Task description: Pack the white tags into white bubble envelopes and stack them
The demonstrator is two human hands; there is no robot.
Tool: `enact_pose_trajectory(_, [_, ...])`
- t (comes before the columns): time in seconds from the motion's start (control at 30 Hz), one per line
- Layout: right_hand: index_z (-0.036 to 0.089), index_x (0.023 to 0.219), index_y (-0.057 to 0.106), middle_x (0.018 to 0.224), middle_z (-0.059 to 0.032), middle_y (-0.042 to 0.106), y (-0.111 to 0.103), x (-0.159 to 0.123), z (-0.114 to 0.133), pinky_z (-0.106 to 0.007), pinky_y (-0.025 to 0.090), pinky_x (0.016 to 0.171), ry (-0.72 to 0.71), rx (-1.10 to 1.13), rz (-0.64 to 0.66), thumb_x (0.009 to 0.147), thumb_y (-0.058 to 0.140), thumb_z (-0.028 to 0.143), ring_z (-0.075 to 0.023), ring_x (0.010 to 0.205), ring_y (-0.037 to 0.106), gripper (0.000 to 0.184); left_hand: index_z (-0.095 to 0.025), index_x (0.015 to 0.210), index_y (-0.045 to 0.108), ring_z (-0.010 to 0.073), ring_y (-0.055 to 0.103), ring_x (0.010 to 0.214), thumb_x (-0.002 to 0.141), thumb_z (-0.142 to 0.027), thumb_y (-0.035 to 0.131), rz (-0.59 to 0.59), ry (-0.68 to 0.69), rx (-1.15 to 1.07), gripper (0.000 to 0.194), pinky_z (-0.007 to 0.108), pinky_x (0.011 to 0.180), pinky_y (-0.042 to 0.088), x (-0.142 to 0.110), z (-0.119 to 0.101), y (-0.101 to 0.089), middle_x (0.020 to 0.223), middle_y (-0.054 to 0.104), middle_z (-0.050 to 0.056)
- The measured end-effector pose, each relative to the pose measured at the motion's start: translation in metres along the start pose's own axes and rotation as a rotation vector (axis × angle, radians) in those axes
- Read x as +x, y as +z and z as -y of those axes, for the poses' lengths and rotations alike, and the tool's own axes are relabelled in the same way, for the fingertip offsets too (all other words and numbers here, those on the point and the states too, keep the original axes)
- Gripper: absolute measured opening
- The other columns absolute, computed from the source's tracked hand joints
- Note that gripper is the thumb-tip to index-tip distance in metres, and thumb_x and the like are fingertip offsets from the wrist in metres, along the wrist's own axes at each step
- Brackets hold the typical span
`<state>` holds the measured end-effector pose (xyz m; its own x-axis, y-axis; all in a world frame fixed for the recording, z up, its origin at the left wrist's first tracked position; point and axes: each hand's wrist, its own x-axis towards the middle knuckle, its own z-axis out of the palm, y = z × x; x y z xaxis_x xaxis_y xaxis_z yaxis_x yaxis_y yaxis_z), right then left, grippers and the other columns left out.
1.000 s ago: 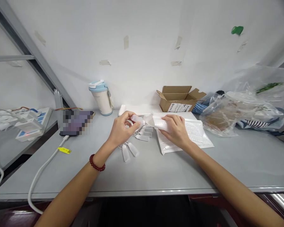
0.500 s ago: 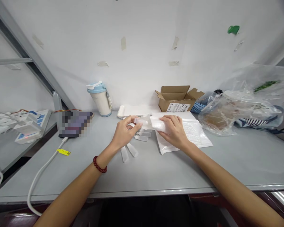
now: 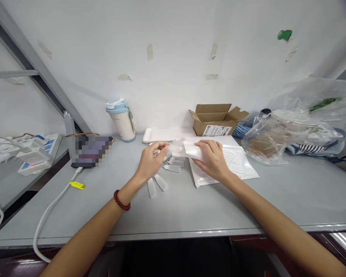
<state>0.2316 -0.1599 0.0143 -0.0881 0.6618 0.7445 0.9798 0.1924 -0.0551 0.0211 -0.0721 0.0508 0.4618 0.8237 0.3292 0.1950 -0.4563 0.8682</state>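
Both forearms [image 3: 95, 225] angled inward, hands [image 3: 150, 161] near each other, fingers [image 3: 207, 144] bent.

glossy plastic pouch [image 3: 193, 149], frosted matt plastic tags [image 3: 161, 183], matt cardboard box [image 3: 216, 122], smooth desk [image 3: 204, 209]

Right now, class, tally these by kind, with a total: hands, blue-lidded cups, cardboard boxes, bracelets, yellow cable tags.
Left hand plus right hand: 2
Blue-lidded cup: 1
Cardboard box: 1
Bracelet: 1
Yellow cable tag: 1
Total: 6
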Motion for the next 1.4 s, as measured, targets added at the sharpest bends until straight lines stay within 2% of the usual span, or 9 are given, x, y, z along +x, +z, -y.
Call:
enact_pose_trajectory(0.13, [0.020,0.116,0.046,0.107,-0.0117,0.055,0.000,0.000,-0.001,-0.043,0.033,0.083,-0.010,-0.004,0.021,0.081,0.055,0.033,-0.0275,0.099,0.050,0.039,-0.016,0.092,0.065,0.0160,0.057,0.081,0.080,-0.030,0.054,0.037,0.169,0.053,0.022,0.025,0.066,0.048,-0.004,0.001,0.001,0.090,0.065,0.006])
enact_pose_trajectory(0.27, [0.020,0.118,0.045,0.108,-0.0119,0.055,0.000,0.000,0.000,-0.043,0.033,0.084,-0.038,0.014,0.036,0.079,0.055,0.030,-0.0276,0.100,0.051,0.041,-0.018,0.094,0.065,0.0154,0.056,0.077,0.079,-0.027,0.054,0.074,0.319,0.182,0.020,0.027,0.067,0.048,-0.005,0.000,0.001,0.088,0.065,0.005])
enact_pose_trajectory(0.6, [0.020,0.114,0.046,0.107,-0.0115,0.056,-0.004,0.001,0.006,-0.040,0.034,0.082,-0.074,0.042,0.061,0.080,0.056,0.028,-0.0262,0.100,0.052,0.036,-0.020,0.081,0.072,0.0157,0.055,0.071,0.077,-0.030,0.060,0.032,0.157,0.227,0.016,0.028,0.066,0.045,-0.002,0.007,0.007,0.081,0.069,0.004])
enact_pose_trajectory(0.8, [0.020,0.109,0.047,0.104,-0.0098,0.058,-0.001,0.000,0.005,-0.039,0.034,0.082,-0.096,0.041,0.084,0.079,0.059,0.027,-0.0246,0.096,0.053,0.034,-0.023,0.096,0.071,0.0203,0.054,0.092,0.087,-0.032,0.043,0.372,0.189,0.371,0.031,0.029,0.072,0.044,-0.003,0.006,0.008,0.096,0.066,0.005])
enact_pose_trajectory(1.0, [0.020,0.109,0.047,0.104,-0.0099,0.058,-0.002,0.000,0.001,-0.039,0.033,0.082,-0.054,0.027,0.099,0.080,0.057,0.029,-0.0247,0.098,0.052,0.031,-0.018,0.085,0.070,0.0164,0.056,0.077,0.082,-0.037,0.049,0.435,0.012,0.209,0.028,0.026,0.066,0.042,0.002,-0.009,-0.015,0.085,0.067,0.003])
enact_pose_trajectory(1.1, [0.020,0.109,0.048,0.105,-0.0106,0.058,-0.004,0.001,-0.005,-0.040,0.033,0.082,-0.012,0.005,0.080,0.082,0.055,0.032,-0.0256,0.098,0.052,0.030,-0.018,0.086,0.068,0.0160,0.057,0.074,0.076,-0.038,0.057,0.706,-0.078,0.200,0.025,0.025,0.064,0.042,0.005,-0.017,-0.030,0.083,0.067,0.002])
enact_pose_trajectory(1.2, [0.020,0.108,0.048,0.105,-0.0110,0.058,-0.004,0.002,-0.011,-0.040,0.033,0.083,0.025,-0.021,0.070,0.082,0.055,0.035,-0.0267,0.099,0.052,0.031,-0.019,0.094,0.067,0.0181,0.058,0.082,0.067,-0.034,0.066,0.958,-0.097,0.357,0.031,0.026,0.067,0.043,0.004,-0.016,-0.033,0.095,0.067,0.003])
enact_pose_trajectory(1.3, [0.021,0.108,0.048,0.105,-0.0109,0.059,-0.002,0.002,-0.014,-0.040,0.034,0.083,0.044,-0.032,0.075,0.082,0.055,0.036,-0.0271,0.099,0.052,0.030,-0.020,0.097,0.067,0.0205,0.057,0.093,0.063,-0.026,0.067,1.025,-0.066,0.465,0.034,0.027,0.075,0.043,0.000,-0.009,-0.025,0.104,0.066,0.003])
enact_pose_trajectory(1.4, [0.021,0.108,0.048,0.105,-0.0109,0.059,-0.001,0.001,-0.014,-0.040,0.034,0.082,0.045,-0.032,0.084,0.083,0.054,0.036,-0.0272,0.098,0.052,0.030,-0.019,0.094,0.067,0.0201,0.056,0.093,0.064,-0.020,0.064,0.999,-0.018,0.467,0.030,0.027,0.076,0.043,-0.002,-0.001,-0.019,0.101,0.066,0.003])
